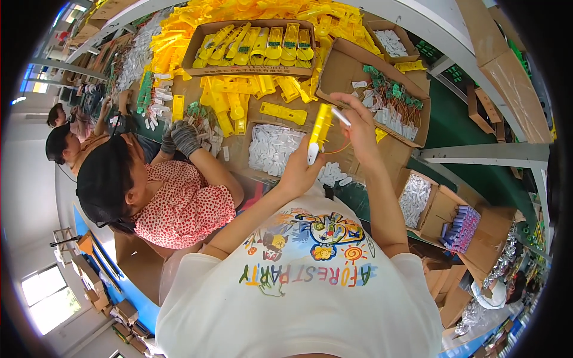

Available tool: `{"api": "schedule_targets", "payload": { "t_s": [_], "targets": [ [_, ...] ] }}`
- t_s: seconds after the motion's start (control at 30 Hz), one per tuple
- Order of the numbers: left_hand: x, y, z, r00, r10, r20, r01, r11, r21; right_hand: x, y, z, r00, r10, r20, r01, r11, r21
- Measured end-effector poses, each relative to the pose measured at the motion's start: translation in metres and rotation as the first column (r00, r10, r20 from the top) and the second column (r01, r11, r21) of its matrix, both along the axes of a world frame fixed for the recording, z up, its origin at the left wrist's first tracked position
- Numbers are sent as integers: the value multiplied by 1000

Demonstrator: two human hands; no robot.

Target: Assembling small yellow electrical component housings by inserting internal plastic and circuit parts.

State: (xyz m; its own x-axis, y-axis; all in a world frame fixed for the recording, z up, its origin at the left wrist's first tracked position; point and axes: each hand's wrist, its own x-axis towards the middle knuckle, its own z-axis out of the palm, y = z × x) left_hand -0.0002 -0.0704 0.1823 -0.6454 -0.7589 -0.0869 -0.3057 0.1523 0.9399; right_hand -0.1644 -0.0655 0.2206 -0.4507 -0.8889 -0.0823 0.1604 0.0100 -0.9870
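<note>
My left hand (296,172) is closed around the lower part of a long yellow plastic housing (322,124), which stands nearly upright. A white oval piece (313,153) shows at its lower end by my thumb. At the housing's upper right, my right hand (361,126) pinches a slim white plastic piece (341,116) between its fingers. A thin orange wire (338,150) curves between the housing and my right hand. Just left of my left hand lies a heap of small white plastic parts (271,146); more white parts (334,175) lie beneath my hands.
Yellow housings with green boards fill a cardboard box (250,73) at the back. Another box (335,68) holds wired green circuit boards. Loose yellow housings (283,112) lie on the table. A co-worker in grey gloves (185,138) sits close at left. Purple cylinders (461,230) stand at right.
</note>
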Motion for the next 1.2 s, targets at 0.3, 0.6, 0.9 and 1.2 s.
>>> {"api": "schedule_targets", "payload": {
  "t_s": [0.3,0.6,0.9,1.2],
  "targets": [
    [2,3,-7,997,66,-47,-66,998,20,-6,-14,-13,946,-147,-289,169,984,54],
    [-7,-11,-25,998,56,-20,-59,935,-349,3,-25,-22,856,-351,-380,413,906,94],
    [-1,-26,-9,990,-100,-96,93,993,-76,-16,-23,-14,854,-15,-520,-46,993,-105],
    [28,-34,-9,992,-106,-63,103,993,-57,-9,-40,-37,802,587,109,-596,775,208]
  ]
}}
